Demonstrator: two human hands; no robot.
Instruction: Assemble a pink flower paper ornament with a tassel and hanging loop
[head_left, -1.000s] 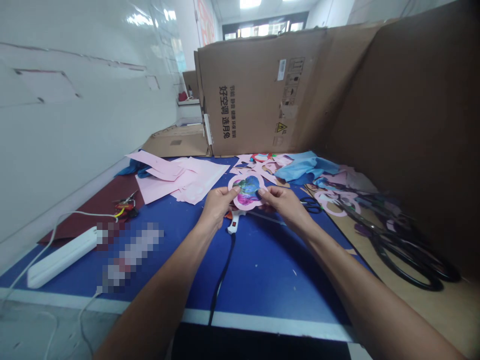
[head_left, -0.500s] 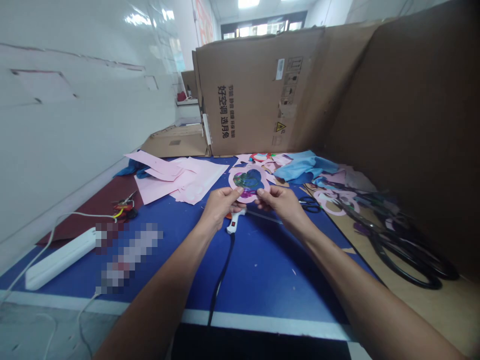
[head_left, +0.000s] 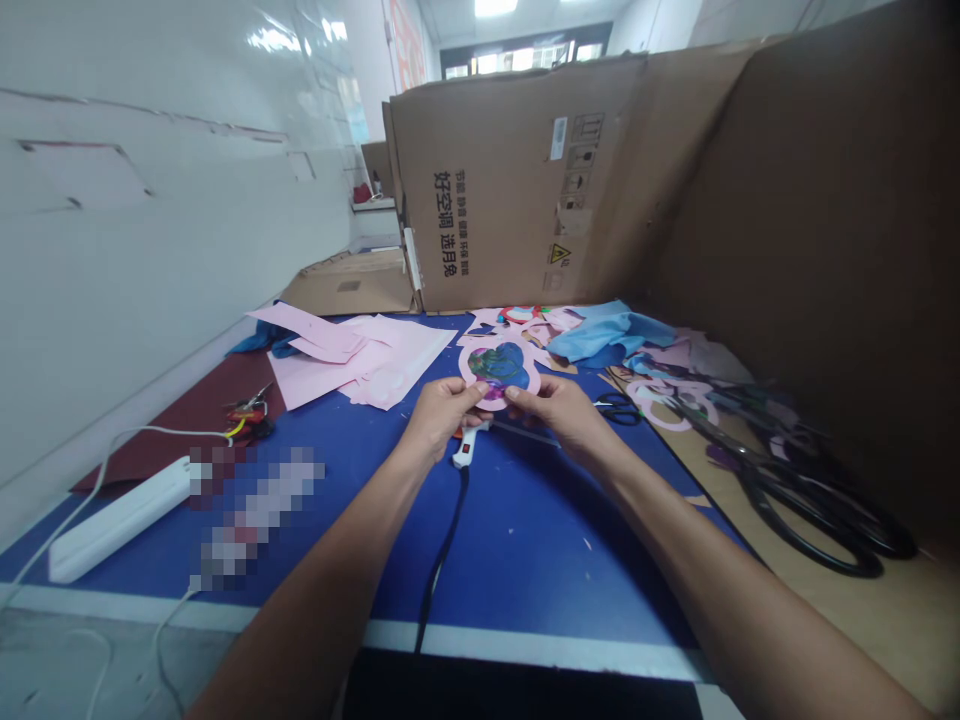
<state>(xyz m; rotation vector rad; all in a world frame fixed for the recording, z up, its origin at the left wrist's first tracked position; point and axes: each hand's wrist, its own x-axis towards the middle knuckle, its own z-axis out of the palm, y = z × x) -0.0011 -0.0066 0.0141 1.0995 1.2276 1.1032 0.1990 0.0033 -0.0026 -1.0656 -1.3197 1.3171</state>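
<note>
Between both hands is a rounded pink paper cutout, its middle filled with a shiny blue, green and purple sheet. My left hand pinches its lower left edge, thumb on top. My right hand grips the lower right edge the same way, its thumb resting over the purple part. The fingers underneath are partly hidden. Below the cutout lies a white corded tool with a red switch, like a hot glue gun; its front is covered by the hands and cutout.
Pink paper sheets lie at the back left. Blue cloth and paper scraps are at the back right. Large black-handled scissors rest at right, small scissors nearer. A white power strip is at left. Cardboard walls the far side.
The cutout has tilted and sunk slightly. My right thumb has slid a little left and down across its lower part. Both hands keep their hold.
</note>
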